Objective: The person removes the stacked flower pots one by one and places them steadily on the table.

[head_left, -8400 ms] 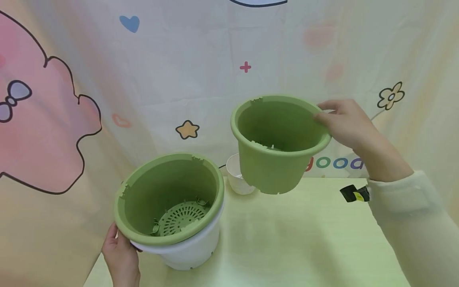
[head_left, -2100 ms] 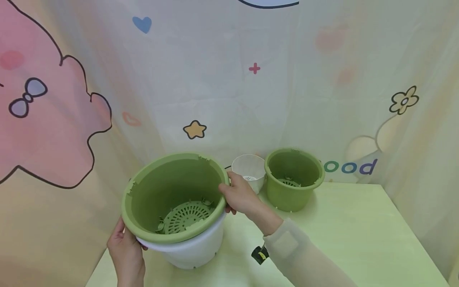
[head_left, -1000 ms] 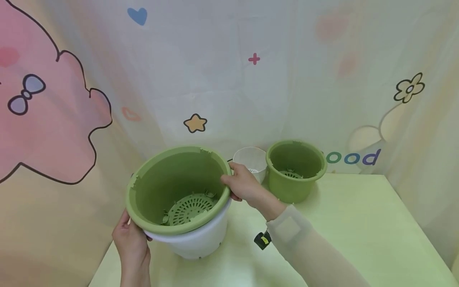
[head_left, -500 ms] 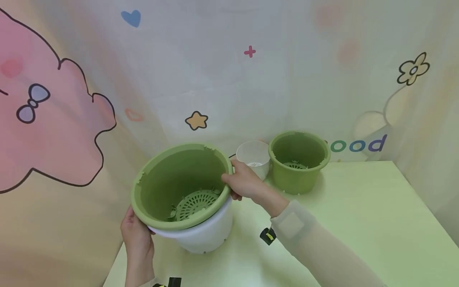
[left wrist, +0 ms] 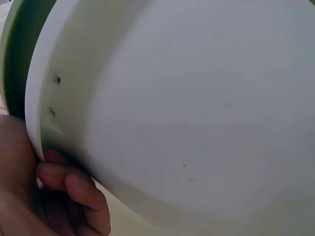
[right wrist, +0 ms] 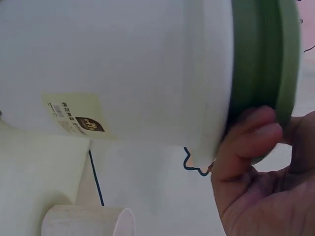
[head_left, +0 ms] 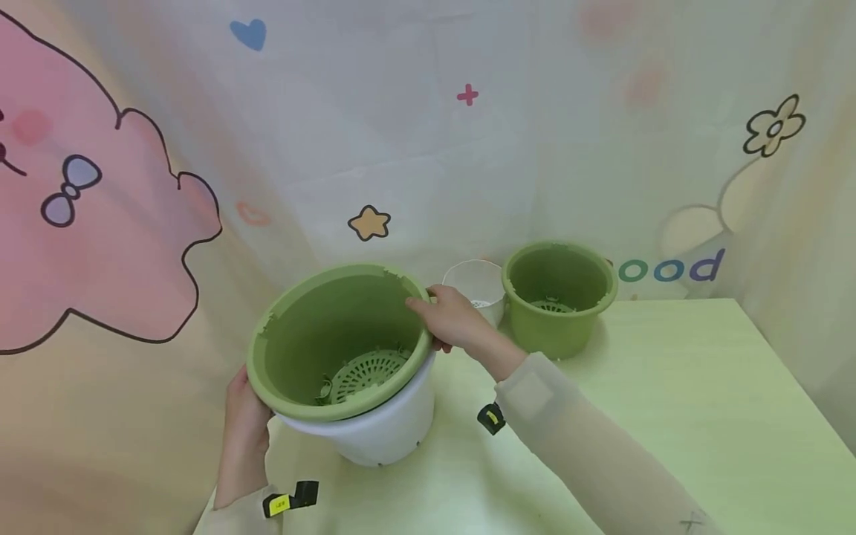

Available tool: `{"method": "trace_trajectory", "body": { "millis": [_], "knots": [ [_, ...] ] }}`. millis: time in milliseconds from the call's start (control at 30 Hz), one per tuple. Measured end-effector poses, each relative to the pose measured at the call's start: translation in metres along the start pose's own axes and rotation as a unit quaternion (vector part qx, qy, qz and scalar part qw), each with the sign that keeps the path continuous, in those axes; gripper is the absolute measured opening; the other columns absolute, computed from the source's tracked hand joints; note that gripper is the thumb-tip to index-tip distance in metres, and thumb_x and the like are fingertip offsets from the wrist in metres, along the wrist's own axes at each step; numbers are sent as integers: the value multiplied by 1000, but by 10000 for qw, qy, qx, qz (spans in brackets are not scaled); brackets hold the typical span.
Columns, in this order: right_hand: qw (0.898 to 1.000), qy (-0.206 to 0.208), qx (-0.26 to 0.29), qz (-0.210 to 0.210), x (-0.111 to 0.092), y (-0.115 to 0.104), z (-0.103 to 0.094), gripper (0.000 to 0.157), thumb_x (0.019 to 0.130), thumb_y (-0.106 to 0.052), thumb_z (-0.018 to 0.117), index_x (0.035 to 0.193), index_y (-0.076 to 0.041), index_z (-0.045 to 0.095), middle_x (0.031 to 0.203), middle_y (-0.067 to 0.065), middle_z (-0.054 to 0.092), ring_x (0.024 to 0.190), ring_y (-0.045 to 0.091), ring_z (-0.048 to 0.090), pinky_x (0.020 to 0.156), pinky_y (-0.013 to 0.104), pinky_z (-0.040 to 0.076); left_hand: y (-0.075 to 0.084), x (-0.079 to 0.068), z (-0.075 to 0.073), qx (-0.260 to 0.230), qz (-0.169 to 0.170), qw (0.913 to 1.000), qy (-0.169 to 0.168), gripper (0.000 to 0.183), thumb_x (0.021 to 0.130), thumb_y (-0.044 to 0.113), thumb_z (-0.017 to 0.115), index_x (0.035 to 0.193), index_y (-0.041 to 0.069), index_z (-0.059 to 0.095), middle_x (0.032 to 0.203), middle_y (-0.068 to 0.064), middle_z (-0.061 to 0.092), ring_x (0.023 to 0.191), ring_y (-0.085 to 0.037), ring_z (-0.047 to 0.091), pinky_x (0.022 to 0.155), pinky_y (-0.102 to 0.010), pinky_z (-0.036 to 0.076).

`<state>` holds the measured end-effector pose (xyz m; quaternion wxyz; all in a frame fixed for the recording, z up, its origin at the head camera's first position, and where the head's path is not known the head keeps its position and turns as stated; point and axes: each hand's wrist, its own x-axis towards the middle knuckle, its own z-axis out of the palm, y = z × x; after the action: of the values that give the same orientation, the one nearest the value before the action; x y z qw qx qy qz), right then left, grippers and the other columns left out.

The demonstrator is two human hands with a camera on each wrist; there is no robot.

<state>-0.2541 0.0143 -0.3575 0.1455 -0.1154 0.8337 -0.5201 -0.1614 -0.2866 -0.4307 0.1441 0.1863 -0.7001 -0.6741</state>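
A large green flower pot [head_left: 314, 319] with a slotted bottom sits nested in a white flower pot [head_left: 394, 423], both tilted. My left hand [head_left: 246, 409] holds the white pot's rim at the left; in the left wrist view its fingers [left wrist: 81, 189] curl beneath that rim. With thumb inside and fingers under, my right hand [head_left: 455, 316] grips the green pot's rim at the right. The right wrist view shows a band of green wall [right wrist: 256, 59] between the two rims, and a label [right wrist: 78, 115] on the white pot.
Behind my right hand a smaller green pot [head_left: 555, 331] stands on the pale table [head_left: 675, 401]. Close beside it is a small white pot [head_left: 491, 312], partly hidden by my hand. A printed curtain [head_left: 401, 134] hangs along the back.
Earlier my right hand held the smaller green pot in the air; it now stands at the back. That hand has moved left to the large green pot's rim. Lately little differs.
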Motion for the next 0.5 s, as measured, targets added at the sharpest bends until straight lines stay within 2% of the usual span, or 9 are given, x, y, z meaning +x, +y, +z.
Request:
{"method": "trace_trajectory", "body": {
  "millis": [100, 233, 367, 500],
  "knots": [
    [9994, 169, -301, -92, 6, 1, 1, 37, 109, -32, 47, 125, -1, 62, 70, 3, 55, 54, 13, 50, 49, 24, 44, 1, 2, 1, -136, 22, 9999, -83, 36, 109, 40, 52, 95, 9, 64, 53, 9, 43, 44, -6, 39, 44, -22, 38],
    [9970, 466, -581, -190, 9, 2, 1, 34, 109, -26, 45, 119, 0, 65, 83, 6, 57, 73, 18, 59, 63, 26, 52, 2, 4, 3, -124, 126, 9998, -82, 34, 110, 33, 52, 90, 9, 64, 52, 9, 44, 42, -6, 36, 41, -21, 32],
    [9977, 491, -433, -166, 10, 2, -2, 33, 109, -23, 47, 125, -1, 66, 83, 7, 57, 76, 19, 61, 66, 27, 55, 3, 6, 5, -196, 167, 9996, -100, 32, 109, 32, 54, 95, 6, 67, 55, 8, 49, 44, -6, 41, 42, -21, 36],
    [9987, 385, -294, -157, 13, 1, -5, 33, 109, -20, 49, 129, 0, 64, 83, 5, 53, 72, 15, 55, 63, 23, 51, 2, 9, 6, -376, 253, 9988, -172, 34, 109, 32, 55, 101, 0, 67, 58, 6, 52, 47, -7, 45, 45, -23, 41]
  ]
}}
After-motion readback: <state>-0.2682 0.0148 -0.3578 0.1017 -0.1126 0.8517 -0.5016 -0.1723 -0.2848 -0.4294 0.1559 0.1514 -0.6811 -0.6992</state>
